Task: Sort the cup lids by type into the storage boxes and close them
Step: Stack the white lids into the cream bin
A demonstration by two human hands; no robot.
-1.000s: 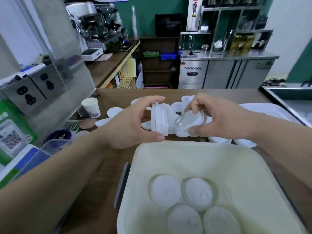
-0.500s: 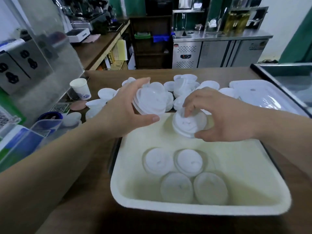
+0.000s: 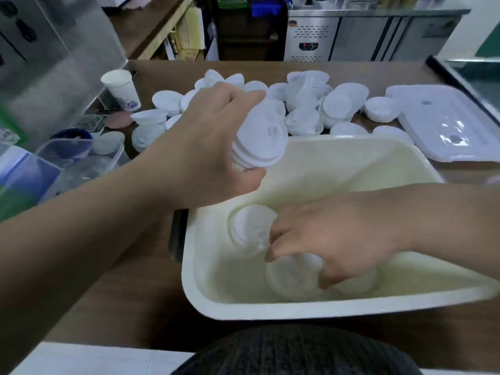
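Reaching into a cream rectangular plastic storage box (image 3: 338, 158), a person's right hand (image 3: 343, 236) curls its fingers round 1 translucent round cup lid (image 3: 292, 277) on the box floor, beside another white lid (image 3: 250, 230) lying there. The left hand (image 3: 213, 158) clasps a stack of white plastic cup lids (image 3: 262, 139) above the box's far left edge. Loose white lids (image 3: 311, 112) crowd the brown wooden counter (image 3: 151, 307) behind, next to a flat translucent box cover (image 3: 443, 123).

Left grip (image 3: 216, 158) high around lid stack (image 3: 262, 139); right grip (image 3: 332, 239) low, palm down, around a lid (image 3: 292, 277).
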